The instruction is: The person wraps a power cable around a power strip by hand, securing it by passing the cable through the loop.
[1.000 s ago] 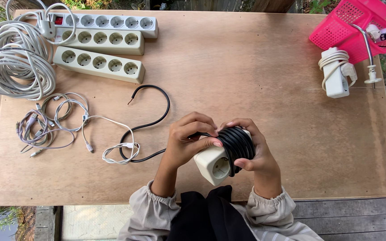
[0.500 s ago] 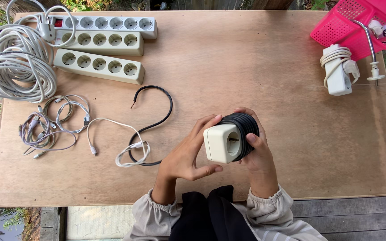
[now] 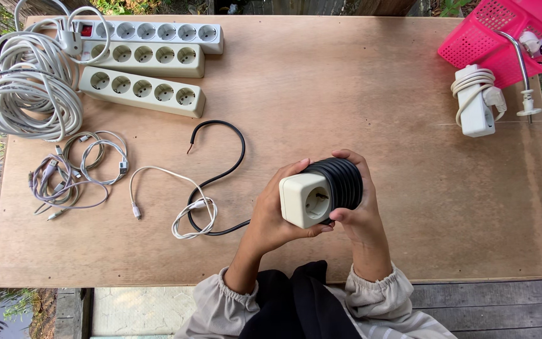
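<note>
Both hands hold a cream power strip (image 3: 303, 198) above the near middle of the wooden table (image 3: 359, 94), its end socket facing me. A black cable (image 3: 341, 181) is wound in tight turns around its body. My left hand (image 3: 272, 221) grips the strip from below and the left. My right hand (image 3: 359, 213) wraps over the black coil from the right. The cable's loose tail (image 3: 219, 171) snakes left across the table to a bare cut end.
Three long power strips (image 3: 145, 58) lie at the far left beside a big grey cable coil (image 3: 26, 88). Thin white and grey charging cables (image 3: 89, 172) lie at the left. A wrapped white strip (image 3: 475, 100) and a pink basket (image 3: 503, 34) sit far right.
The strip has been turned in my hands so its end socket faces me. The black tail on the table has been drawn a little shorter.
</note>
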